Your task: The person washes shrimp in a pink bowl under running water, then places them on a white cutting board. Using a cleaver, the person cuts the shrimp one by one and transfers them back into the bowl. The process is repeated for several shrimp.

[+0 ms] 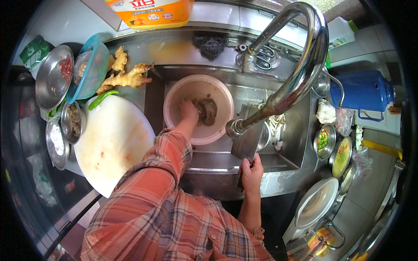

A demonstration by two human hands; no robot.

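My left hand (188, 112) reaches into a round pinkish plastic basin (170, 132) of murky water in the steel sink. Its fingers touch a dark brown, soft-looking food piece (209, 112) in the water; whether they grip it cannot be told. My right hand (251, 171) holds a cleaver (244, 145) by its handle over the sink's front edge, with the wide blade pointing away from me, below the faucet's spout. Behind the blade, partly hidden, a metal bowl (263, 135) sits in the sink beside pale scraps (277, 124).
A curved chrome faucet (310, 65) arches over the sink's right half. At left are a round white cutting board (111, 146), a green chili (101, 99), ginger (127, 78), a blue basket (89, 75) and metal bowls. Bowls of cut vegetables (341, 156) and a white tub (316, 204) stand right.
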